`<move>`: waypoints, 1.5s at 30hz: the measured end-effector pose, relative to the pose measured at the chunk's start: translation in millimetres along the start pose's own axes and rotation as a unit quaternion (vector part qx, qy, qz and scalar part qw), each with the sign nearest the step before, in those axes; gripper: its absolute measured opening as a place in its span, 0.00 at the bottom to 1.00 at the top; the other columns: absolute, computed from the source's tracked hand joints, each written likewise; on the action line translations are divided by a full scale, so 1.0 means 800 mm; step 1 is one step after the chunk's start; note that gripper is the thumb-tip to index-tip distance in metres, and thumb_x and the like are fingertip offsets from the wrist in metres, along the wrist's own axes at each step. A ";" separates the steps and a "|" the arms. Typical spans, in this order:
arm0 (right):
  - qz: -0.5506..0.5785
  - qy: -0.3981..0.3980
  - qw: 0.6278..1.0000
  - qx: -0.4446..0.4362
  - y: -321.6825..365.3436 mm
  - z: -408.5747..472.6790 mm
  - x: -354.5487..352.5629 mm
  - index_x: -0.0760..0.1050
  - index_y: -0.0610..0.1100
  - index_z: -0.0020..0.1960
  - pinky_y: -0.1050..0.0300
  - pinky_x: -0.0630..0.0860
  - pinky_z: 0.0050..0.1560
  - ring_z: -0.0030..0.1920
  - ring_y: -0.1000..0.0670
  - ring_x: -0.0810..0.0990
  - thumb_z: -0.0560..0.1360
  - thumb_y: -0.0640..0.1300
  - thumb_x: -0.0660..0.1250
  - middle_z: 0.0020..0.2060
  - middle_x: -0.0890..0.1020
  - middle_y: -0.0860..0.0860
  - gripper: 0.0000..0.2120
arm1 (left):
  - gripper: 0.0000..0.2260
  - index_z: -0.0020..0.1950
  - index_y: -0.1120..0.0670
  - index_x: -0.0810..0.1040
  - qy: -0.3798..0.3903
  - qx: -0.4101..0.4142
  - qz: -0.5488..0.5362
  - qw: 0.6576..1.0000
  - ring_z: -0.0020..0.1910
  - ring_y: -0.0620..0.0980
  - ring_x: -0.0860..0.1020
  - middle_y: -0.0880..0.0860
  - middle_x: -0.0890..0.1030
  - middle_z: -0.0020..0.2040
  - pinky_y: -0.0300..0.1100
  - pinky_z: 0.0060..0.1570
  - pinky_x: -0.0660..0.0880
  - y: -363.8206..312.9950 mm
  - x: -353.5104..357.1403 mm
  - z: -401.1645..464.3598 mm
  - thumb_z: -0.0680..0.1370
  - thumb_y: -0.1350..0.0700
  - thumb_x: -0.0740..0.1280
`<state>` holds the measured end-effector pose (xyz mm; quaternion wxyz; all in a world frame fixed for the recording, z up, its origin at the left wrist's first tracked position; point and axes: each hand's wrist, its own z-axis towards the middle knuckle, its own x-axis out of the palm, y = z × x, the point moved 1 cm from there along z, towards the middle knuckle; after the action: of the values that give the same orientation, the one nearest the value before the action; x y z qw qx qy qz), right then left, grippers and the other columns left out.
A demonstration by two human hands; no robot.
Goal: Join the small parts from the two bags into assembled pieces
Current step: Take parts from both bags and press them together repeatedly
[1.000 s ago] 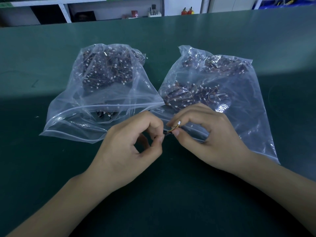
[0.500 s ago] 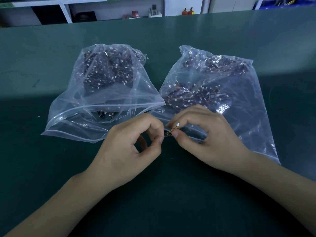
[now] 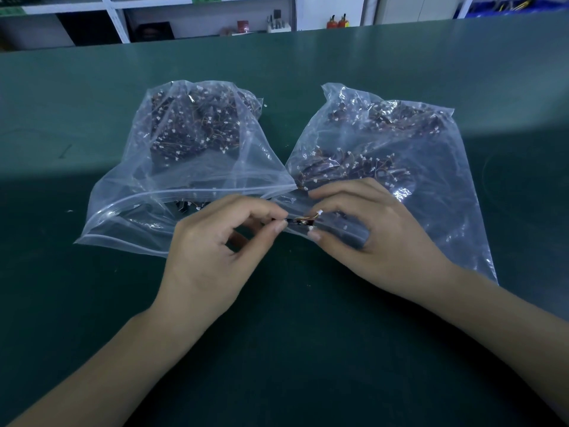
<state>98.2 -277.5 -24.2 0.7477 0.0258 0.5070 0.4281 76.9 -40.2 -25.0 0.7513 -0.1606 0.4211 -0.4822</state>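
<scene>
A person's two bare hands meet over a dark green counter (image 3: 92, 303), working a small wired part (image 3: 303, 221) between them. The left hand (image 3: 212, 257) curls its thumb and forefinger into a tight grip on the dark end of the part, while the right hand (image 3: 378, 238) pinches the other end, where thin orange wires lead up to a tiny white connector beside its forefinger. The part sits directly between the two sets of fingertips, held just above the near edge of the right bag (image 3: 400, 143) and close to the mouth of the left bag (image 3: 191, 155). Both clear plastic zip bags lie flat on the counter, side by side and touching near their inner corners, each holding a dark tangle of similar wired pieces dotted with white connectors. The right wrist rests across the lower corner of the right bag. Beyond the far edge of the counter stand white shelves (image 3: 123, 13) carrying small items too blurred to identify, including two red-orange objects (image 3: 337, 23).
</scene>
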 end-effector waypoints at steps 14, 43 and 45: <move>-0.019 -0.050 0.998 -0.028 -0.003 -0.001 -0.003 0.86 0.46 0.45 0.47 0.77 0.50 0.50 0.46 0.81 0.76 0.27 0.69 0.49 0.82 0.51 0.15 | 0.03 0.53 0.55 0.88 0.011 0.137 0.168 0.976 0.39 0.45 0.81 0.47 0.84 0.48 0.46 0.36 0.80 0.009 0.008 0.009 0.82 0.60 0.74; -0.267 0.177 0.947 0.039 0.006 -0.010 0.008 0.70 0.59 0.78 0.40 0.43 0.84 0.85 0.47 0.47 0.86 0.63 0.45 0.86 0.51 0.46 0.26 | 0.09 0.48 0.44 0.79 0.161 0.042 0.274 0.947 0.32 0.44 0.76 0.41 0.86 0.42 0.44 0.32 0.74 0.002 0.013 0.004 0.83 0.42 0.64; -0.306 0.167 0.936 0.055 0.007 -0.009 0.006 0.74 0.57 0.74 0.38 0.43 0.84 0.85 0.46 0.49 0.86 0.63 0.43 0.85 0.53 0.44 0.28 | 0.10 0.49 0.44 0.78 0.169 0.036 0.280 0.944 0.36 0.45 0.82 0.40 0.87 0.48 0.47 0.35 0.78 0.002 0.012 0.004 0.83 0.41 0.62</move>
<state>89.4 -273.9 -28.6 0.7443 -0.1619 0.6308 0.1483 82.2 -48.0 -29.1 0.7788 0.0747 0.5527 -0.2871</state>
